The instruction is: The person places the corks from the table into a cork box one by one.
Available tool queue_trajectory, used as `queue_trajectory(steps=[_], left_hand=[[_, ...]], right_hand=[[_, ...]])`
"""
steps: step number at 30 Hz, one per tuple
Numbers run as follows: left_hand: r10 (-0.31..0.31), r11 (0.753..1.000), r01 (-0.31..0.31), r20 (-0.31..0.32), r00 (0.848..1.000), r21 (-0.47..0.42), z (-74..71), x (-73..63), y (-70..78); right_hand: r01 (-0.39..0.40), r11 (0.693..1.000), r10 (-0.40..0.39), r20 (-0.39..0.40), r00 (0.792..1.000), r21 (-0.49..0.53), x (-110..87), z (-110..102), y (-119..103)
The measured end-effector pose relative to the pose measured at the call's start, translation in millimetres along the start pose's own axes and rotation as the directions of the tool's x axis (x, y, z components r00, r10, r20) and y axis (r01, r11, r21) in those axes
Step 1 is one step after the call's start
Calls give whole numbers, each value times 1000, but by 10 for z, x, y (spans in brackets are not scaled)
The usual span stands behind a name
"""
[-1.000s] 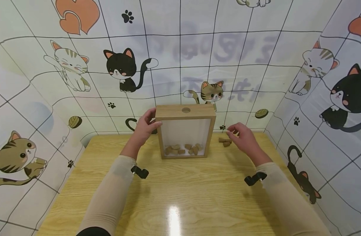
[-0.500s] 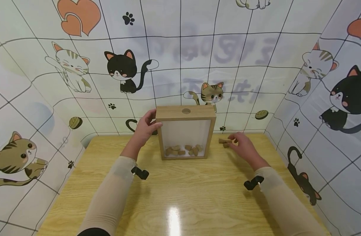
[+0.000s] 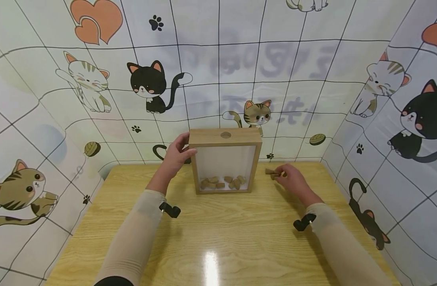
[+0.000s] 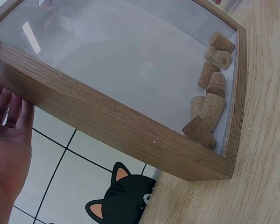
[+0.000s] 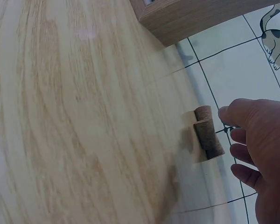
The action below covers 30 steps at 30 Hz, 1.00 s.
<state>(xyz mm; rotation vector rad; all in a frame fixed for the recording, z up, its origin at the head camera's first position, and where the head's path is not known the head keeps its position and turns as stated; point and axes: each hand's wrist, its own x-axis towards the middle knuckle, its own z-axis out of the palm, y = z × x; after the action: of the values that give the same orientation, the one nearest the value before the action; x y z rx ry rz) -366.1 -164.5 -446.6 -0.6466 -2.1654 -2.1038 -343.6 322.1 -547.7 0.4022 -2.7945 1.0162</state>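
A wooden shadow box (image 3: 225, 137) with a clear front and a round hole in its top stands upright on the table. Several corks (image 4: 212, 107) lie inside along its bottom. My left hand (image 3: 175, 155) holds the box by its upper left side, thumb at the front and fingers behind. To the right of the box, a few loose corks (image 5: 207, 135) lie close together on the table. My right hand (image 3: 293, 178) is right beside them; in the right wrist view its thumb and bent fingers (image 5: 242, 154) show a gap to the corks.
The wood-grain table (image 3: 211, 226) ends at a white grid-patterned cloth (image 3: 204, 59) with cartoon cats, which hangs behind and on both sides. Black wrist mounts (image 3: 170, 209) sit on both cuffs.
My right hand has moved down to the loose corks from slightly above them. The left hand and the box have stayed in place.
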Motion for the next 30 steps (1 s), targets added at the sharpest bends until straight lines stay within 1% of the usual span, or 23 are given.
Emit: queue_trajectory(steps=[3, 10, 14, 20, 26, 30], left_hand=[[1, 1000, -1, -1, 1000, -1, -2, 1, -4], [-2, 1000, 2, -8, 1000, 9, 4, -1, 6], [-2, 1000, 2, -8, 1000, 14, 9, -3, 6], [-2, 1000, 2, -9, 1000, 7, 5, -2, -1], [-6, 1000, 6, -11, 1000, 0, 7, 8, -9], [-8, 1000, 8, -12, 1000, -3, 12, 7, 4]], right_hand=[[-3, 1000, 3, 12, 1000, 0, 4, 33, 30], [28, 999, -28, 15, 999, -21, 9, 101, 114], [19, 999, -18, 35, 999, -34, 17, 117, 133], [32, 998, -28, 65, 997, -60, 29, 139, 161], [34, 996, -28, 75, 997, -80, 22, 164, 175], [24, 996, -19, 67, 998, -89, 8, 177, 180]])
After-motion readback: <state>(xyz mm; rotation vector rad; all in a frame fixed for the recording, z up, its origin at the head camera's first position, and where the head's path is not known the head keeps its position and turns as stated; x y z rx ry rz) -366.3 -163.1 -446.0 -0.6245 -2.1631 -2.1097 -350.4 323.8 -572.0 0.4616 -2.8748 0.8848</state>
